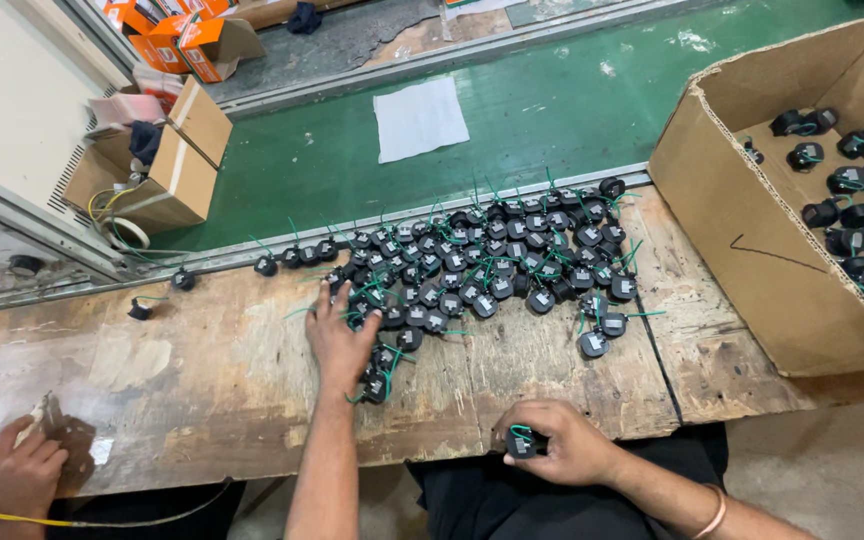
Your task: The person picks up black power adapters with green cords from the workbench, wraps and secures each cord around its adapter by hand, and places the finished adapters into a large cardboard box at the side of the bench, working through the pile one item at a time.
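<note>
Resting left hand (pixel 340 340): flat, fingers spread, nothing grasped, touching near edge of black coil pile (pixel 492 265) on wooden bench (pixel 202 370).
Right hand (pixel 562 440): clenched around one black coil (pixel 522 443) with green wire, at bench's front edge.
Cardboard box (pixel 752 250): right, holding more coils.

A heap of small wired parts (pixel 492 265) lies on the surface (pixel 202 370), with a cardboard box (pixel 752 250) holding more parts to its right. Behind runs a conveyor belt (pixel 552 110) carrying a sheet (pixel 419 118); smaller boxes (pixel 167 160) stand at far left.
</note>
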